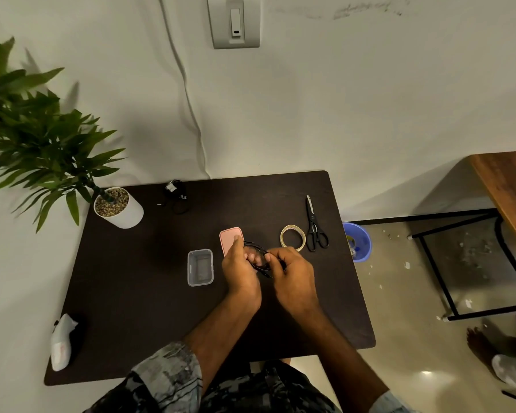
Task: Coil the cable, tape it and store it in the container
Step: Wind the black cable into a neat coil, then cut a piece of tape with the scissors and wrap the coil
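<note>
While I am watching from the head camera, the left hand (239,265) is pinching a thin black cable (258,254) gathered into small loops, and the right hand (292,274) is closing its fingers on the same coil from the other side, both raised just above the dark brown table (125,293). Just left of the hands, the clear rectangular plastic container (200,267) is sitting open beside its pink lid (229,237), while the cream tape roll (292,237) and black-handled scissors (315,228) are lying close together to the right.
</note>
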`<state>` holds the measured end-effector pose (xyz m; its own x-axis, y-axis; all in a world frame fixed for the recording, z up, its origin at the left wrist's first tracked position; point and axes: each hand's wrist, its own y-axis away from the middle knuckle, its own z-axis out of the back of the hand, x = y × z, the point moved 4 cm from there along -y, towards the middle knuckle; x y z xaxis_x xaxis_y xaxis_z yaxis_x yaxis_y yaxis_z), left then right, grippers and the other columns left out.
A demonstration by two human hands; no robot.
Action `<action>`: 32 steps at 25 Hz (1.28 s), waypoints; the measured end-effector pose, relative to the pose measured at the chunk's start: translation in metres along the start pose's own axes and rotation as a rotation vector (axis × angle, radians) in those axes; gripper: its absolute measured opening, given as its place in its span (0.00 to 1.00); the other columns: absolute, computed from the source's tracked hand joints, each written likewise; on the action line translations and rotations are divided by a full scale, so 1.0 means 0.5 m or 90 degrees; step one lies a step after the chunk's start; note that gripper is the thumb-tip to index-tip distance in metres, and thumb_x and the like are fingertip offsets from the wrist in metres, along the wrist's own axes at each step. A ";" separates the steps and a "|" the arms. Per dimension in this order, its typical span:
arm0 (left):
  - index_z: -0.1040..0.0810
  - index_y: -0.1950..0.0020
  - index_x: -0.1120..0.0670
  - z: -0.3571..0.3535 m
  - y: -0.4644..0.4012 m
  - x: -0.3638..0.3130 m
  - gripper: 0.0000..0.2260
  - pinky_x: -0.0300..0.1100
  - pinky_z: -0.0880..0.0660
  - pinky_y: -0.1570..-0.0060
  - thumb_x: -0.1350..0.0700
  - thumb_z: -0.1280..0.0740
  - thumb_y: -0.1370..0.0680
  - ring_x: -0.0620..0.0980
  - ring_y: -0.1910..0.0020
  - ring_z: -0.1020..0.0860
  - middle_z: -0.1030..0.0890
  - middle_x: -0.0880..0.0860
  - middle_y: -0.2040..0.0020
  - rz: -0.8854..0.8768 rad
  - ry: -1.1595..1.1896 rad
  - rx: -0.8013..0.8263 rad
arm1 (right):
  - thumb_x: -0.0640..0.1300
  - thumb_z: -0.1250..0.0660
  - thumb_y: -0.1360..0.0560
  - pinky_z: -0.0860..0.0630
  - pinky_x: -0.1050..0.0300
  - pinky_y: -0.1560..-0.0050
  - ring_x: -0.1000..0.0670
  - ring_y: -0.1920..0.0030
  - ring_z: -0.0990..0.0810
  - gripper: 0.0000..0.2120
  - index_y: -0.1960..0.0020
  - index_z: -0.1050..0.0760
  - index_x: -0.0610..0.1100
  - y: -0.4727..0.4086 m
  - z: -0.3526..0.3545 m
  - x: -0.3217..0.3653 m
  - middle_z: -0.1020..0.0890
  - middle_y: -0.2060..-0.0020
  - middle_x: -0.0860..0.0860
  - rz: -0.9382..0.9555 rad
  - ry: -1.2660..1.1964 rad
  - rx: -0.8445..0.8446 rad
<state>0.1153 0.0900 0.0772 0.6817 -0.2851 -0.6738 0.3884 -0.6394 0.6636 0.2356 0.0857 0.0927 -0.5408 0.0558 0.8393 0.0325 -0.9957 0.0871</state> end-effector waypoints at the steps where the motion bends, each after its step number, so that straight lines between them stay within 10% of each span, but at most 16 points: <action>1: 0.30 0.70 0.53 0.007 -0.005 0.006 0.22 0.44 0.32 0.65 0.49 0.39 0.16 0.48 0.72 0.30 0.29 0.51 0.73 -0.014 -0.087 -0.023 | 0.43 0.33 0.17 0.22 0.61 0.55 0.55 0.56 0.20 0.06 0.48 0.17 0.48 -0.002 0.002 -0.005 0.19 0.57 0.56 0.016 0.016 -0.006; 11: 0.19 0.64 0.53 0.051 -0.037 0.030 0.26 0.44 0.28 0.58 0.41 0.44 0.16 0.50 0.64 0.20 0.18 0.50 0.67 -0.071 -0.743 0.210 | 0.51 0.41 0.15 0.24 0.55 0.54 0.56 0.54 0.24 0.09 0.48 0.24 0.52 -0.020 0.009 -0.079 0.23 0.55 0.56 0.123 0.217 0.189; 19: 0.26 0.67 0.53 0.043 -0.066 0.075 0.22 0.47 0.32 0.54 0.46 0.41 0.15 0.51 0.66 0.28 0.25 0.50 0.73 0.183 -0.559 0.187 | 0.46 0.35 0.17 0.22 0.57 0.49 0.55 0.52 0.19 0.07 0.45 0.18 0.51 -0.043 -0.024 -0.145 0.17 0.52 0.54 0.047 0.102 0.221; 25: 0.24 0.61 0.54 0.041 -0.086 0.074 0.19 0.45 0.32 0.60 0.46 0.42 0.15 0.49 0.66 0.30 0.27 0.51 0.68 0.148 -0.662 0.156 | 0.50 0.31 0.18 0.19 0.59 0.50 0.57 0.53 0.14 0.09 0.48 0.13 0.49 -0.082 -0.023 -0.215 0.12 0.56 0.55 -0.177 -0.059 0.115; 32: 0.24 0.61 0.52 0.073 -0.122 0.068 0.20 0.46 0.31 0.57 0.43 0.45 0.15 0.49 0.64 0.28 0.26 0.51 0.65 0.080 -0.791 0.162 | 0.45 0.28 0.21 0.20 0.51 0.44 0.42 0.45 0.16 0.10 0.43 0.18 0.42 -0.167 -0.061 -0.343 0.14 0.46 0.44 -0.367 0.127 0.046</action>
<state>0.0922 0.0932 0.0020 -0.3850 -0.7394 -0.5523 0.1396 -0.6382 0.7571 0.2999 0.1571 -0.0746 -0.6353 0.5622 0.5295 -0.2596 -0.8012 0.5392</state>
